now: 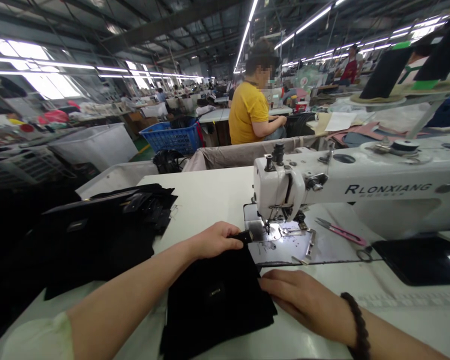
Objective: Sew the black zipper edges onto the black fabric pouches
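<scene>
My left hand (218, 241) pinches the top end of a black fabric piece (217, 310), left of the needle of a white sewing machine (281, 192). A narrow dark end sticks out past the thumb toward the presser foot (269, 227). The fabric lies on the white table and carries a small gold-coloured metal label. With its fingers together, my right hand (307, 300) grips the fabric's right edge; the fingertips are partly hidden there. Around that wrist is a dark beaded bracelet (356, 320).
Pink-handled scissors (341, 232) lie on the machine bed, near a dark tablet-like slab (420, 260). A pile of black fabric pieces (108, 230) rests at left. Beyond the table are a cloth-lined bin (225, 157), a blue basket (172, 137) and a person in yellow (248, 112).
</scene>
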Available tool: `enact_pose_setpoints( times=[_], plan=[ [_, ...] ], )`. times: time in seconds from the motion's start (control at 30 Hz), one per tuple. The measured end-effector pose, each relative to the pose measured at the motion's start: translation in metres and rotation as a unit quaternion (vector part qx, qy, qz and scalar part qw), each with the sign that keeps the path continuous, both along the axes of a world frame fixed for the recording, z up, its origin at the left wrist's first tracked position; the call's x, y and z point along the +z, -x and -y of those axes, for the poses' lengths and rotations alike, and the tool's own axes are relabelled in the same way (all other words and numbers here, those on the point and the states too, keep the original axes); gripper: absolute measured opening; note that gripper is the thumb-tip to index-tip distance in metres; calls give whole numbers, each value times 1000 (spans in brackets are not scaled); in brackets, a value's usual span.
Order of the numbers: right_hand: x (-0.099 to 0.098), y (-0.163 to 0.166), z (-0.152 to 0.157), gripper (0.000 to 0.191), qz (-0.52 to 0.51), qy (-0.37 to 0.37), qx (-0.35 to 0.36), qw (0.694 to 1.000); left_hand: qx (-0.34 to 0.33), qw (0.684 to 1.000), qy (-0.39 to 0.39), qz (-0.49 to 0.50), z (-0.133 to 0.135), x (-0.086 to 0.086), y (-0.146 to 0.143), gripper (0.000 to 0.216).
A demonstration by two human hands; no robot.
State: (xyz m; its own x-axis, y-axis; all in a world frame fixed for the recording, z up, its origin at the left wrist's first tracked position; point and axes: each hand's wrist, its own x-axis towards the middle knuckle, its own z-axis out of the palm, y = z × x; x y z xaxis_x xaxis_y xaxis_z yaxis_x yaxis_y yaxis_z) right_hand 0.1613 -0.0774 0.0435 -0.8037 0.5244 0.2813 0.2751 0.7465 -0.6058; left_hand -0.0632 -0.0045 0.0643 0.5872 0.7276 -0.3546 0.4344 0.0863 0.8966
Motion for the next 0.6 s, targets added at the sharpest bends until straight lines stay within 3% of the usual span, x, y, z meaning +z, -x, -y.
enact_pose_setpoints(
  times=[0.1, 0.17, 0.27, 0.6],
  plan=[
    [-5, 2, -12, 23, 22, -221, 7, 975, -10, 1000, 11, 4, -7, -8, -6, 18],
    [-7, 2, -19, 20, -1, -296, -4, 955, -16, 1000, 14, 6, -10, -13, -9, 17],
    [-9, 0, -24, 20, -43, -312, -21, 949, -24, 1000, 9, 8, -16, -19, -13, 17],
    [-26, -5, -24, 33, -35, -278, -2, 960, -37, 997, -27, -59, -25, -30, -26, 16]
  ],
)
